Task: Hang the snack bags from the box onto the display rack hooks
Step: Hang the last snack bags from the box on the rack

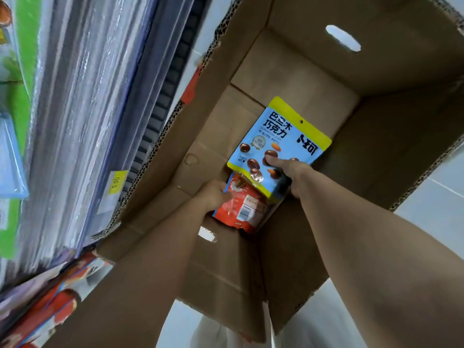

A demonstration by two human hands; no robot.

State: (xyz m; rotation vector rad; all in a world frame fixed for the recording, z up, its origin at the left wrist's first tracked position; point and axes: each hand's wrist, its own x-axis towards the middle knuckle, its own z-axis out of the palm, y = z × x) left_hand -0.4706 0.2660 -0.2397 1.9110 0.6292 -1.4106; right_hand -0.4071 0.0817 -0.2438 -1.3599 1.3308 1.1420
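Observation:
Both my hands reach down into an open cardboard box (313,79) on the floor. My right hand (291,174) grips a blue snack bag (278,139) with a yellow border, chocolate almonds printed on it and a hang hole near its top edge. Partly under that bag lies an orange-red snack bag (247,209), back side up with a white barcode label; my left hand (214,194) holds its left edge. The box floor around the bags is bare cardboard.
Shelving with clear-wrapped goods (82,109) and a yellow price tag (116,183) runs along the left of the box. Colourful packaging (50,305) shows at lower left. Box flaps (426,159) stand up on the right, over white tiled floor (442,197).

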